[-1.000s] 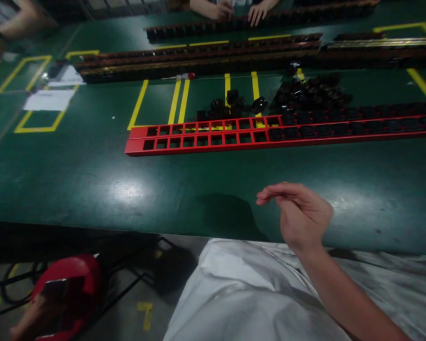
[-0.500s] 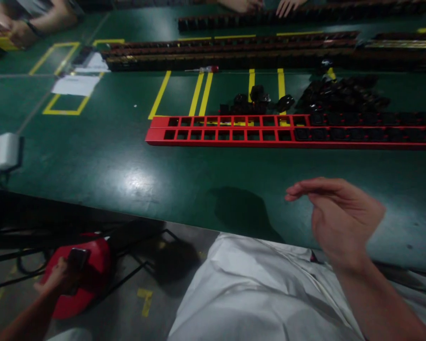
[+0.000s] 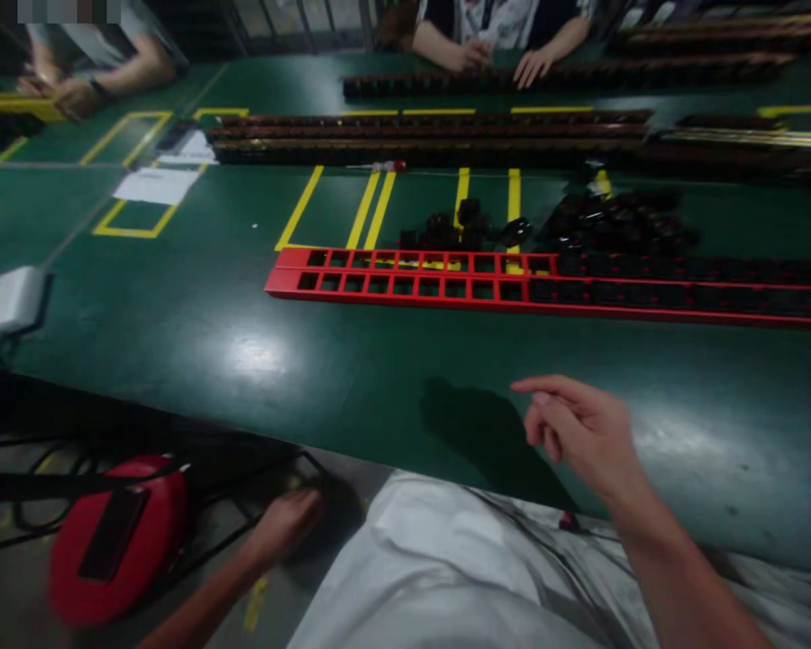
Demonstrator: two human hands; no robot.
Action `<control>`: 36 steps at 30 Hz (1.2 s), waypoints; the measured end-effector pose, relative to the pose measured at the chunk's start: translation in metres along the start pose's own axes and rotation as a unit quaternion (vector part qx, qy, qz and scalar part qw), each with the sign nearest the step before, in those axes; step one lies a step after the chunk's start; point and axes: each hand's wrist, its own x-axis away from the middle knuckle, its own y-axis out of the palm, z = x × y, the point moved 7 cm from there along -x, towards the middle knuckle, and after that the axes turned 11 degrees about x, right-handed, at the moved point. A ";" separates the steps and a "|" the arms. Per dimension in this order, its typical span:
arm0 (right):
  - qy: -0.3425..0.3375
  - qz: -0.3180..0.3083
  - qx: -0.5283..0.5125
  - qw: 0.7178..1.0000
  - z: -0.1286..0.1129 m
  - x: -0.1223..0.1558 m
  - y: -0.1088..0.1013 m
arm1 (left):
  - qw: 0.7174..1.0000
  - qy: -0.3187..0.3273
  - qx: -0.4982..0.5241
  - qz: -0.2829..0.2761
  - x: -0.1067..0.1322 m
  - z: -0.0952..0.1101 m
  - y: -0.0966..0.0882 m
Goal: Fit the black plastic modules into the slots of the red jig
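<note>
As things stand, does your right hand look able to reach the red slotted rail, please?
Probably yes: the right hand hovers open, holding nothing, and only green tabletop lies between it and the red slotted rail.

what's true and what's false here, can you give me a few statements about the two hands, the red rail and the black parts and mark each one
1. The right hand hovers empty above the green table. True.
2. The left hand rests on the long red slotted rail. False: it is low, below the table's edge, near the round red seat.
3. The rail's left-end slots are empty, while its right stretch is filled with black. True.
4. The loose pile of small black plastic parts lies between the rail and the person. False: it lies on the rail's far side.
</note>
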 end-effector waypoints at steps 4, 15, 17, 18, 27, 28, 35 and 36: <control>0.057 0.021 -0.019 0.998 0.019 -0.005 -0.022 | 0.941 0.294 -0.097 -0.136 -0.075 0.062 0.073; 0.018 0.157 0.045 0.986 0.079 -0.003 -0.092 | 0.915 0.393 -0.058 0.072 -0.245 0.261 0.041; -0.030 0.169 0.157 0.973 0.071 -0.011 -0.099 | 0.926 0.345 -0.107 0.112 -0.288 0.249 0.045; -0.063 0.175 0.219 0.958 0.064 -0.016 -0.100 | 0.928 0.332 -0.124 0.118 -0.304 0.244 0.049; -0.212 0.180 0.482 0.831 0.028 -0.089 -0.067 | 0.908 0.358 -0.183 0.119 -0.326 0.222 0.077; -0.216 0.177 0.495 0.823 0.027 -0.096 -0.063 | 0.905 0.363 -0.182 0.124 -0.327 0.222 0.077; -0.220 0.204 0.525 0.796 0.031 -0.112 -0.060 | 0.895 0.363 -0.201 0.166 -0.327 0.224 0.073; -0.222 0.207 0.521 0.798 0.032 -0.110 -0.061 | 0.894 0.361 -0.205 0.169 -0.326 0.224 0.073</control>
